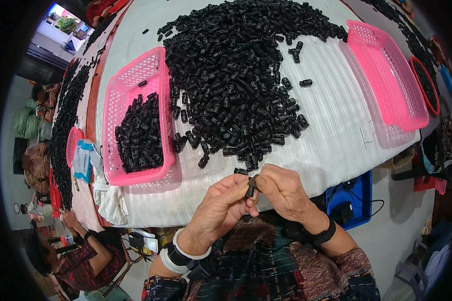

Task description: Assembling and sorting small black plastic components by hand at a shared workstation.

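Observation:
Just off the table's near edge, my two hands meet fingertip to fingertip. My left hand (217, 212) is closed, pinching a small black barrel-shaped plastic piece (250, 191) that looks like a cord lock. The thumb and fingers of my right hand (285, 192) press a small flat, dark greyish piece (253, 181) against its upper end; whether that is a blade is too small to tell. Beyond my hands a large heap of similar black cord locks (231, 85) spreads over the white-covered table. One loose cord lock (241, 171) lies right by my left fingertips.
A pink basket (110, 175) partly filled with cord locks stands left of the heap. Another pink basket (394, 85) is at the right edge. Below the table on the right sits a blue bin (364, 200) with black items and a cable. A person (85, 256) sits at lower left.

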Tool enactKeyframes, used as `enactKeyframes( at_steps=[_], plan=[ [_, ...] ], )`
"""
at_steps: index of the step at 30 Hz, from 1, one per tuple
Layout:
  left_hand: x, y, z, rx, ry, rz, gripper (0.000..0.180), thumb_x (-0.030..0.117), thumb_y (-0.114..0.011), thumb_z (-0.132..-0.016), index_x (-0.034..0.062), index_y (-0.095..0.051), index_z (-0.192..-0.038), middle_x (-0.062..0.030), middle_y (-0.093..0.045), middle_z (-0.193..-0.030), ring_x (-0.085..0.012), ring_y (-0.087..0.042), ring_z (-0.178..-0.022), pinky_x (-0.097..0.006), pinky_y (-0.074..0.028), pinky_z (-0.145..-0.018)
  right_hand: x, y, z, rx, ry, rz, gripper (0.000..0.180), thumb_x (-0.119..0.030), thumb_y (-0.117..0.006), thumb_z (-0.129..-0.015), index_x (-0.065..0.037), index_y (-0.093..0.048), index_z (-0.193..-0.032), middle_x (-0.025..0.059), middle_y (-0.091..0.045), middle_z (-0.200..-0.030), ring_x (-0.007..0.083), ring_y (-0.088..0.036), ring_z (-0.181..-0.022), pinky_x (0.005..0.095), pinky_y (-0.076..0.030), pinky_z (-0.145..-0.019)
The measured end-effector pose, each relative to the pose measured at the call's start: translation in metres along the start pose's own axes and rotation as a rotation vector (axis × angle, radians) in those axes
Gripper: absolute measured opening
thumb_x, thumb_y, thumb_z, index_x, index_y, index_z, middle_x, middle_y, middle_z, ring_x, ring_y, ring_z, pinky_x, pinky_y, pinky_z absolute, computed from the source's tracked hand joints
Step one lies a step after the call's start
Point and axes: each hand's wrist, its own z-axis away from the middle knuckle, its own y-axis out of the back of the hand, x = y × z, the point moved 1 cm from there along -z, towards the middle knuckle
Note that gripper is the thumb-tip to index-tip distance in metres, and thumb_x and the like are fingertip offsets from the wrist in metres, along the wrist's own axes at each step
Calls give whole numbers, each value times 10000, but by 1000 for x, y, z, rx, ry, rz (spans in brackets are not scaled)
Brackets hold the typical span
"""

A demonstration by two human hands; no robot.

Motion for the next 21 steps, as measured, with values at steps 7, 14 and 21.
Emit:
enactKeyframes(
  at_steps=[7, 14, 21],
  plan=[
    [0, 3, 2, 0, -22, 7, 191, 155, -534, -878, -11, -520, -972, -79, -537, -768, -147, -533, -681, -293, -497, -605, 3, -4, 1, 24, 24, 113, 189, -145, -516, -887, -5, -578, -777, 87, -530, -632, 209, -555, -561, 296, -434, -496],
    [-1, 6, 4, 14, -44, 7, 187, 154, -532, -877, -16, -528, -956, -80, -541, -754, -150, -539, -673, -282, -495, -605, 1, -7, 0, 18, 32, 172, 166, -139, -529, -873, -13, -576, -774, 89, -522, -633, 232, -550, -558, 318, -427, -478],
    [-2, 10, 2, 22, -21, 14, 181, 153, -535, -874, -14, -527, -943, -83, -544, -744, -154, -544, -672, -280, -495, -599, 1, -4, -1, -5, 37, 253, 167, -145, -538, -867, -19, -574, -763, 91, -514, -623, 236, -541, -543, 320, -419, -468]
  ],
)
